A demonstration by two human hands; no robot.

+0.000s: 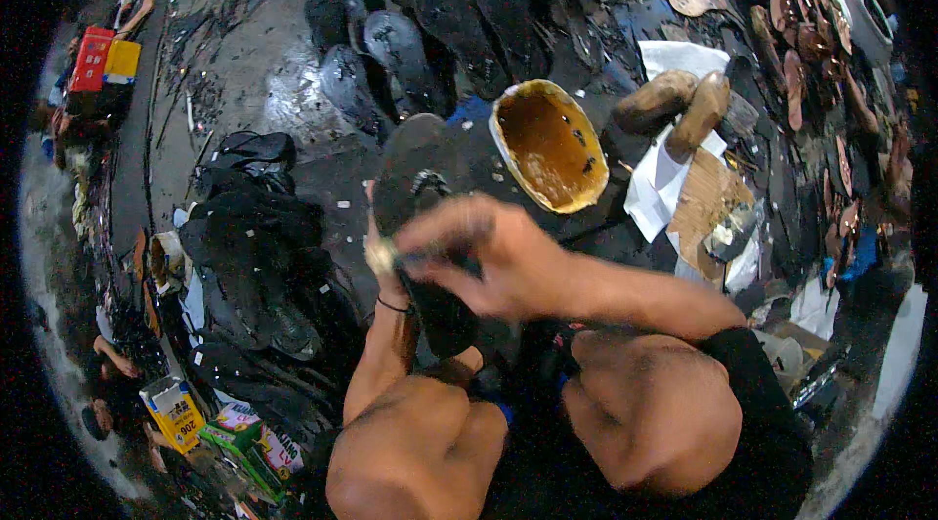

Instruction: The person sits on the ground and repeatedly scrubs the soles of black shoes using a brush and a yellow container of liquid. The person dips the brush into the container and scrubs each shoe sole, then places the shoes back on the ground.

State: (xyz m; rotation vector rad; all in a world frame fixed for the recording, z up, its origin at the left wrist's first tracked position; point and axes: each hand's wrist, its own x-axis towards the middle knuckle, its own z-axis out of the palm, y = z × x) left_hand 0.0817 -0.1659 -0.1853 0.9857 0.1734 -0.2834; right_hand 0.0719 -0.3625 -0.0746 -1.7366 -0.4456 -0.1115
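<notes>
A long dark shoe sole is held up in front of me, its face toward me, with a wet, shiny patch near its middle. My left hand is closed around its left edge, mostly hidden behind it. Over the sole's lower part, my right hand is blurred by motion. Its fingers are pinched together, and what they hold, if anything, cannot be made out. Just right of the sole stands an open, pale-rimmed tub with amber, glue-like liquid inside.
Several dark soles lie at the back, some glossy. Left is a heap of black shoe parts. Two brown shoe lasts rest on white paper at right. Small boxes stand at lower left; pinkish-brown soles lie far right.
</notes>
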